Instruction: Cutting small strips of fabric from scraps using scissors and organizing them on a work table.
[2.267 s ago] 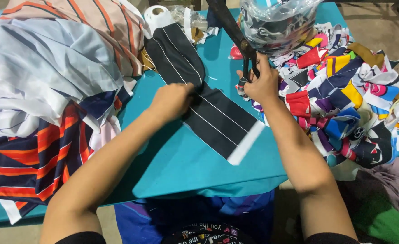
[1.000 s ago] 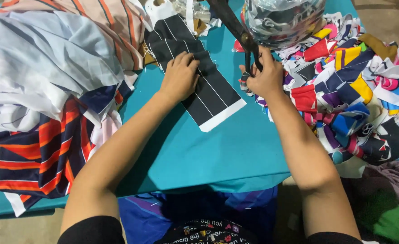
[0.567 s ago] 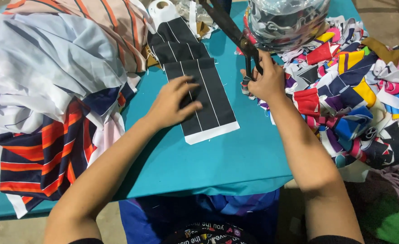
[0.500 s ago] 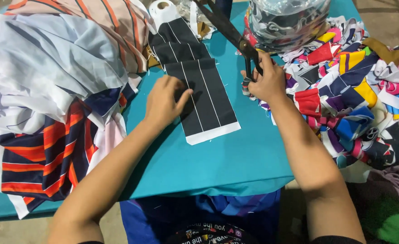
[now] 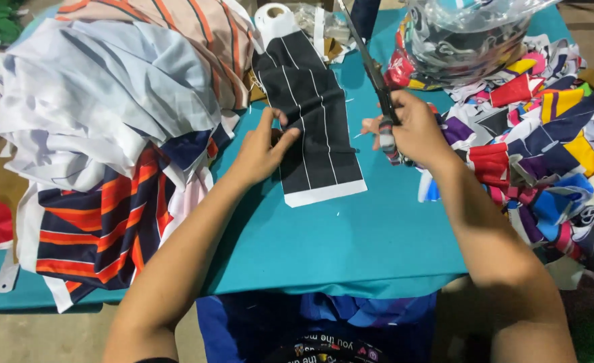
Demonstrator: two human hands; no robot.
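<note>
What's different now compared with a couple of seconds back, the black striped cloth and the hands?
The black striped cloth has been turned from a slant to lie nearly straight up the teal table. The left hand, earlier flat on its middle, now pinches its left edge. The right hand keeps hold of the scissors, blades raised. The fabric piles on both sides stayed put.

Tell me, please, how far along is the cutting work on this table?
Done: a big heap of coloured scraps lies at the right. In hand: the left hand pinches the edge of a black striped strip flat on the table, and the right hand holds scissors raised beside it. Left: a pile of uncut fabric on the left.
</note>
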